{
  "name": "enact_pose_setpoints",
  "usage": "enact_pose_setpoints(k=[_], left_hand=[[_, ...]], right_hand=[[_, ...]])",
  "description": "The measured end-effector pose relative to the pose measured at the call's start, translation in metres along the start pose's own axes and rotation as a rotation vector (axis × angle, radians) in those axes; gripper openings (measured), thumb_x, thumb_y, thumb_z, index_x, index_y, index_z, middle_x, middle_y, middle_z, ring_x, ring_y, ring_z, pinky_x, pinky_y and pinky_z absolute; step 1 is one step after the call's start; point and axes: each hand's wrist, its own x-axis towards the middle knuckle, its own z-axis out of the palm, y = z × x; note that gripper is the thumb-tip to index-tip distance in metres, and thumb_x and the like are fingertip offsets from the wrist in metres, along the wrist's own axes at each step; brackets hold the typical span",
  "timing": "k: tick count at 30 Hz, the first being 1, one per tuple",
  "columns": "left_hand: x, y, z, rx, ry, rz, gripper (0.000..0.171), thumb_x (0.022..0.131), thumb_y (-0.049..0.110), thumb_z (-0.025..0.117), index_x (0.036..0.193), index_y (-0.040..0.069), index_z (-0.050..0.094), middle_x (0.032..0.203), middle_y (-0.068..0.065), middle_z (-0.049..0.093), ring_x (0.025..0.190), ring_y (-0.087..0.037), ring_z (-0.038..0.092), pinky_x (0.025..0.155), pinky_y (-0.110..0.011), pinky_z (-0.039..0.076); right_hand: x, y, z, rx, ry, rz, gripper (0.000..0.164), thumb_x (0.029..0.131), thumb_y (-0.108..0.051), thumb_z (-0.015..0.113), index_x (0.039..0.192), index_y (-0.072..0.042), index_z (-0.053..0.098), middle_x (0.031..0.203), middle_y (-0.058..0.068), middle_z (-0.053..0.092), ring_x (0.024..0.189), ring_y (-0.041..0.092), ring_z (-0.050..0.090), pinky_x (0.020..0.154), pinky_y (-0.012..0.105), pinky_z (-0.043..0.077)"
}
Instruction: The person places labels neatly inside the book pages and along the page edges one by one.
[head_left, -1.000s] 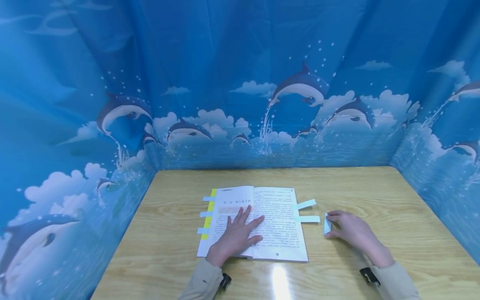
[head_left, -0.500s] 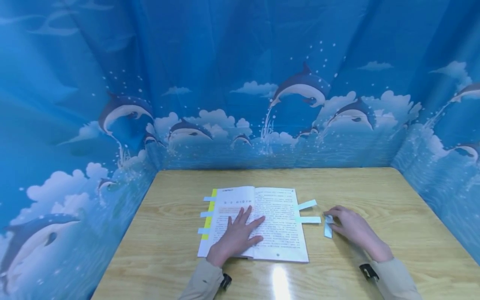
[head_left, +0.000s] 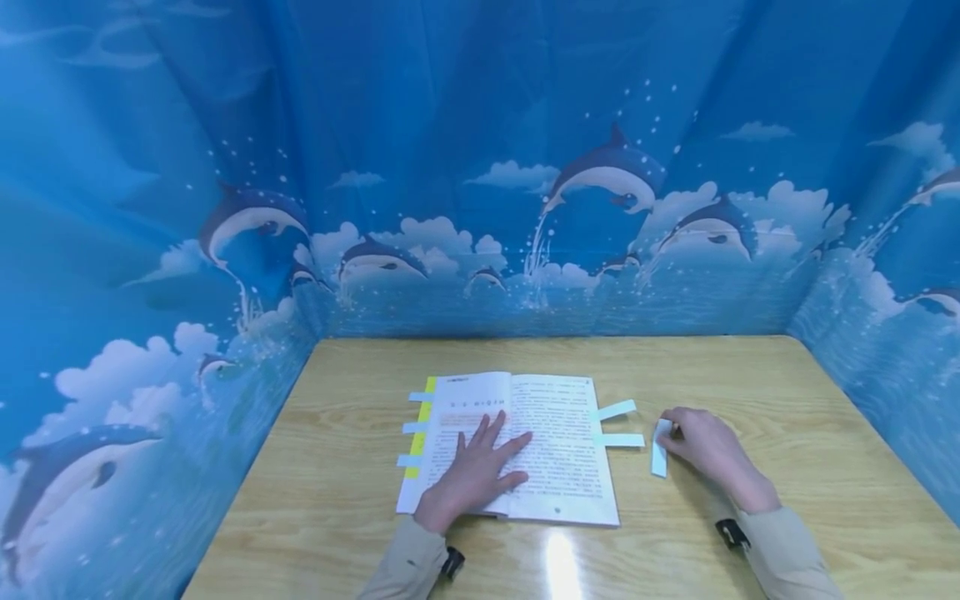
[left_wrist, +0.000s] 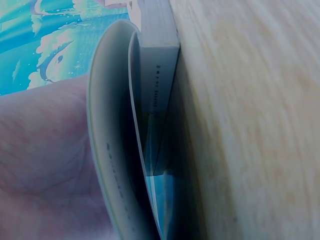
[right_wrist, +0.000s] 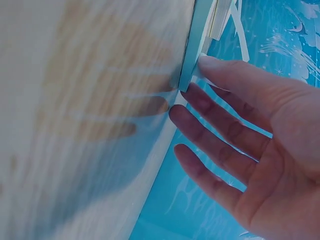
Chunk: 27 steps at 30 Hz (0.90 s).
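Observation:
An open book point(head_left: 562, 475) lies on the wooden table, with printed text on both pages. My left hand point(head_left: 476, 475) rests on it with fingers spread, across the left page and the centre fold. In the left wrist view, curved pages point(left_wrist: 112, 130) stand beside the palm. Right of the book is a narrow pad of light blue sticky notes point(head_left: 659, 458). My right hand point(head_left: 708, 446) pinches the pad's far end between thumb and index finger; the right wrist view shows the thumb point(right_wrist: 220, 70) against the pad, the other fingers loosely bent.
Two pale blue strips point(head_left: 621, 440) stick out from the book's right edge. Several more blue tabs point(head_left: 410, 460) show at the left edge beside a yellow band point(head_left: 420, 433). A dolphin-print curtain point(head_left: 450, 167) surrounds the wooden table point(head_left: 322, 517).
My right hand's fingers have shifted to the far end of the sticky-note pad, with the thumb leaving its near end, so more of the pad shows. The left hand stays on the book.

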Motion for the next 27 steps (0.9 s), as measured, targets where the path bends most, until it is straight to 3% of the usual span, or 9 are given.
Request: enact_pose_setpoints(k=[11,27], left_hand=[[-0.0006,0.0006,-0.0003,0.002,-0.005,-0.005,0.057,0.102,0.048,0.055,0.155,0.034,0.041,0.170,-0.011,0.013,0.155,-0.037,0.009,0.117,-0.074,0.011],[-0.0003,-0.0016,0.0013,-0.020,-0.006,0.000,0.057,0.101,0.048,0.055,0.155,0.033,0.042,0.169,-0.011,0.014,0.155,-0.037,0.009,0.117,-0.074,0.011]], right_hand=[[-0.0026,-0.0015,0.0025,0.009,0.051,0.005,0.012,0.083,-0.004,0.079,0.084,-0.013,0.072,0.080,0.004,0.074,0.072,0.025,0.070,0.062,0.043,0.058],[-0.0038,-0.0010,0.0019,0.026,0.068,0.016,0.012,0.083,-0.002,0.079,0.086,-0.011,0.071,0.075,0.002,0.072,0.064,0.017,0.065,0.057,0.037,0.054]])
